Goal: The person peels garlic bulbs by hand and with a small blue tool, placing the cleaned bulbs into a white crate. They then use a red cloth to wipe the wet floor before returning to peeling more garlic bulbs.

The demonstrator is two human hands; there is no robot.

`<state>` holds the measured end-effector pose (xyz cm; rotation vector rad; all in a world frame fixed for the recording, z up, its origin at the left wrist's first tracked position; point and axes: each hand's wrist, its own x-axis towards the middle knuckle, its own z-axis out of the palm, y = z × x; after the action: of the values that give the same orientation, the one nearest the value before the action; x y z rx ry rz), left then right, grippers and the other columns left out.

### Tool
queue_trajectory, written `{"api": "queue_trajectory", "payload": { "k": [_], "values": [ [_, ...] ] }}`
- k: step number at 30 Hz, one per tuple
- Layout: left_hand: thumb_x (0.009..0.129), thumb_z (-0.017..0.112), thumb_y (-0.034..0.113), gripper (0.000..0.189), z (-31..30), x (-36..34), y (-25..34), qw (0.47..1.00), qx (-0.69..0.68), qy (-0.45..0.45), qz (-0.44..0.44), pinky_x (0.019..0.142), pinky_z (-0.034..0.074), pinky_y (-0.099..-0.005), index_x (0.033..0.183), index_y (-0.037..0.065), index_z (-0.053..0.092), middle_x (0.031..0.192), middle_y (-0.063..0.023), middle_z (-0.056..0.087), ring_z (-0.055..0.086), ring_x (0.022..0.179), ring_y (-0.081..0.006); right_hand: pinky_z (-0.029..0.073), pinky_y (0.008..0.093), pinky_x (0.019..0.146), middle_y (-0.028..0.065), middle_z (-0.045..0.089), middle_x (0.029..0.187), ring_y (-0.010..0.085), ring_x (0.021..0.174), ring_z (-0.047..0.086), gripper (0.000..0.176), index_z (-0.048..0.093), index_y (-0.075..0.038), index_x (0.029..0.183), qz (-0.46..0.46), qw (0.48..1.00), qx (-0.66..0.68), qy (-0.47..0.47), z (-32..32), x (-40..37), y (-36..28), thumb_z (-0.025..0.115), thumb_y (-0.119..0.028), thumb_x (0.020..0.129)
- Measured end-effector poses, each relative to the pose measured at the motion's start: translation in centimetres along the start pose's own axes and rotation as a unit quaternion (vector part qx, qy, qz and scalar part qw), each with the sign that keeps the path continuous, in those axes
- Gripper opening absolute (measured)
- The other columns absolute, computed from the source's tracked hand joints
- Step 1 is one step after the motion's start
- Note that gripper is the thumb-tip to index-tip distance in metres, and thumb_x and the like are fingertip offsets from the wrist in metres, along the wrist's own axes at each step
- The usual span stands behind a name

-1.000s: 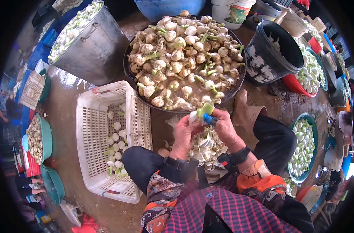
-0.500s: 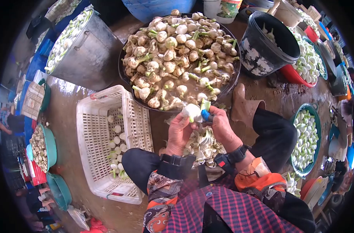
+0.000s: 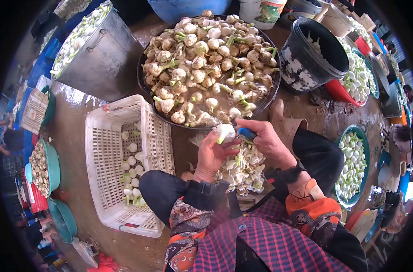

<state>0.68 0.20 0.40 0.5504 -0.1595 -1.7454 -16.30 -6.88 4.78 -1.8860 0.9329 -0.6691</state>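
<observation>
My left hand (image 3: 212, 156) is closed on a white peeled garlic bulb (image 3: 225, 133) with a short green stem, just below the front rim of a wide dark tub. To its right, my right hand (image 3: 267, 141) is wrapped round a small tool with a blue handle (image 3: 247, 133), whose upper end lies beside the bulb. Under both hands is a pile of pale peelings (image 3: 242, 168). Unpeeled, dirty bulbs (image 3: 197, 62) in some muddy water fill the tub. Peeled bulbs (image 3: 133, 171) lie in a white plastic crate (image 3: 99, 170) on the left.
A metal bucket (image 3: 106, 59) of peeled bulbs stands at upper left, a black bucket (image 3: 301, 68) at upper right. A green basin (image 3: 366, 174) of peeled bulbs is on the right. My bent knees flank the peelings. Other people are partly visible at the left edge.
The bulb has turned in my left hand, and its stem now points down and left. My right hand has moved slightly right and turned over more, with the tool. The view has shifted slightly.
</observation>
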Motion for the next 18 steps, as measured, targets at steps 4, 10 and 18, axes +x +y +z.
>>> {"api": "queue_trajectory", "payload": {
  "k": [4,10,18],
  "values": [
    [0.089,0.041,0.022,0.034,1.4,-0.4,0.1,1.000,0.024,-0.008,0.012,0.068,0.057,-0.0458,0.116,0.001,0.044,0.102,-0.0155,0.058,0.061,0.090,-0.0305,0.049,0.0379,0.069,0.0102,0.059,0.085,0.0297,0.081,0.058,0.036,0.058,-0.005,0.095,-0.159,0.959,-0.233,0.039,1.0,0.4,-2.3,0.066,-0.006,0.060],
    [0.087,0.043,0.021,0.029,-0.4,-0.3,-0.3,0.998,-0.020,-0.049,-0.034,0.055,0.051,-0.0362,0.108,0.002,0.048,0.092,-0.0128,0.058,0.058,0.077,-0.0241,0.048,0.0399,0.067,0.0098,0.058,0.083,0.0307,0.079,0.057,0.040,0.055,-0.006,0.090,-0.137,0.952,-0.269,0.038,2.4,-0.2,-1.1,0.072,-0.010,0.054],
    [0.090,0.040,0.029,0.035,0.5,-0.1,-0.4,0.999,-0.018,-0.012,-0.026,0.058,0.053,-0.0366,0.108,0.000,0.050,0.089,-0.0137,0.059,0.058,0.075,-0.0245,0.049,0.0378,0.068,0.0126,0.060,0.078,0.0329,0.078,0.060,0.035,0.061,-0.005,0.097,-0.092,0.986,-0.142,0.013,1.1,0.1,-1.8,0.060,0.003,0.063]
  ]
}}
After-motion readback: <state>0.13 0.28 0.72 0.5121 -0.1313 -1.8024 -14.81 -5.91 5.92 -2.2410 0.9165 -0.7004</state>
